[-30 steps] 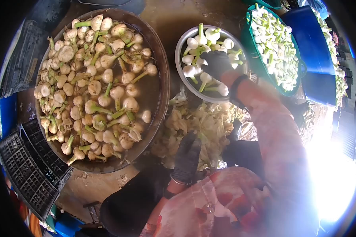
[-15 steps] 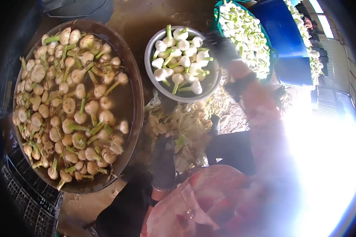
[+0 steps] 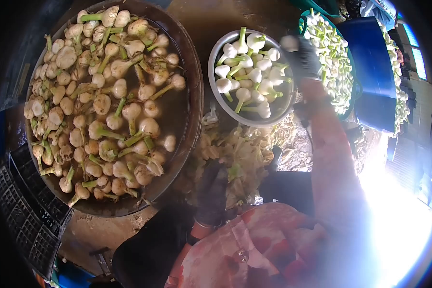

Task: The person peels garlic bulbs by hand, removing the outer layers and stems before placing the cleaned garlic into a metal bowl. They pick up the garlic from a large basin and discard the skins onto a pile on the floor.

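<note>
My right hand [image 3: 306, 60], in a dark glove, is at the right rim of a metal bowl [image 3: 215, 90] of white garlic bulbs with green stems. A blurred white bulb [image 3: 289, 43] is at its fingertips. Lower down, my left hand [image 3: 212, 189], also dark-gloved, hangs above the peelings in front of my body; its fingers are smeared and dark. On the left, a wide round tub [image 3: 195, 96] of murky water holds several brownish garlic bulbs [image 3: 102, 103].
Beyond my right hand is a green basket [image 3: 355, 91] of white bulbs, beside a blue container [image 3: 374, 72]. Dry peelings [image 3: 240, 149] lie below the bowl. Black crates [image 3: 29, 211] stand at the lower left. Strong glare covers the lower right.
The view has shifted, so the tub and bowl appear farther right. My right hand has moved from over the bowl's edge to just outside it, and a white bulb now shows at its fingertips.
</note>
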Demonstrator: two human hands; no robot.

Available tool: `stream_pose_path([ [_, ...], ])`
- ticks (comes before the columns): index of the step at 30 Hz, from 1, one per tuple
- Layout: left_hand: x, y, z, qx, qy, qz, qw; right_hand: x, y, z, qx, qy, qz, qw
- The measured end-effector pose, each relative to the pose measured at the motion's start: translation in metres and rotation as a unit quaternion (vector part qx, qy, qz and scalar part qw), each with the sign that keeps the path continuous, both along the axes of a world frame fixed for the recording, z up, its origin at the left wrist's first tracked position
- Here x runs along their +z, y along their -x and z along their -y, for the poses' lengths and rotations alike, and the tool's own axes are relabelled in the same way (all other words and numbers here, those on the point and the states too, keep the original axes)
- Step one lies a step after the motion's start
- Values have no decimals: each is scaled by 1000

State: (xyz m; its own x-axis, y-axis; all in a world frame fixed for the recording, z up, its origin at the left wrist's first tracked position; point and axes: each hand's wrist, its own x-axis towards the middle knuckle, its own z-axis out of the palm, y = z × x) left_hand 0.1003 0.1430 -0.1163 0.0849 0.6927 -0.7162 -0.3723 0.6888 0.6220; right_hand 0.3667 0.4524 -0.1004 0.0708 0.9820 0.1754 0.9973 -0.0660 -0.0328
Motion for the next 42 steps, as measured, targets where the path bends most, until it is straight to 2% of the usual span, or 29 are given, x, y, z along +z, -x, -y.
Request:
stream_pose_path([
  [1,1,0,-1,1,3,18,1000,24,-12,3,-35,-74,-30,996],
  [2,2,-1,-3,2,6,36,999,43,-28,3,-35,-158,119,980],
  [3,3,-2,-4,4,7,55,998,62,-29,4,-31,-238,266,934],
  [5,-12,-2,5,-79,-122,-65,987,82,-3,4,45,-206,147,967],
  [6,-18,0,11,-121,-183,-127,967,63,13,1,141,-209,-25,967],
  [7,-11,2,11,-103,-178,-117,972,62,59,18,151,-77,-118,978],
  [8,1,3,8,-84,-174,-107,975,49,94,21,253,-39,-205,945],
  [10,11,3,6,-63,-177,-110,976,16,169,37,416,12,-145,898],
  [11,13,3,8,-65,-182,-121,974,-3,201,41,458,63,-72,884],
  [12,15,5,10,-58,-189,-122,973,-24,226,47,435,121,1,893],
  [14,14,6,18,-39,-204,-110,972,-63,245,53,443,182,114,870],
  [15,12,6,21,-23,-211,-98,972,-66,258,55,442,210,172,855],
  [18,5,7,28,23,-232,-59,971,-46,266,68,441,308,208,817],
  [21,3,19,32,25,-266,-154,951,11,249,93,296,389,-46,871],
  [22,28,24,21,103,-203,-53,972,6,232,103,296,347,-95,885],
  [23,44,27,13,175,-131,50,975,9,218,115,329,327,-129,876],
  [25,50,22,12,279,-200,133,930,16,186,156,380,296,-199,853],
  [26,54,19,17,257,-189,167,933,37,184,183,83,421,-488,760],
  [29,53,13,24,202,-181,235,933,3,166,235,-87,409,-693,587],
  [31,37,6,34,187,-187,242,933,19,153,257,185,305,-497,791],
  [32,51,6,35,179,-143,227,947,23,146,267,278,197,-359,869],
  [33,52,4,39,177,-152,219,947,23,139,269,346,57,-195,916],
  [34,53,3,42,175,-164,211,948,29,132,278,262,88,-252,927],
  [36,63,0,47,189,-174,180,949,67,125,288,95,147,-357,917],
  [40,74,-10,57,151,-191,72,967,100,113,317,201,75,-371,903],
  [42,80,-17,60,125,-227,44,965,101,107,327,204,84,-292,931],
])
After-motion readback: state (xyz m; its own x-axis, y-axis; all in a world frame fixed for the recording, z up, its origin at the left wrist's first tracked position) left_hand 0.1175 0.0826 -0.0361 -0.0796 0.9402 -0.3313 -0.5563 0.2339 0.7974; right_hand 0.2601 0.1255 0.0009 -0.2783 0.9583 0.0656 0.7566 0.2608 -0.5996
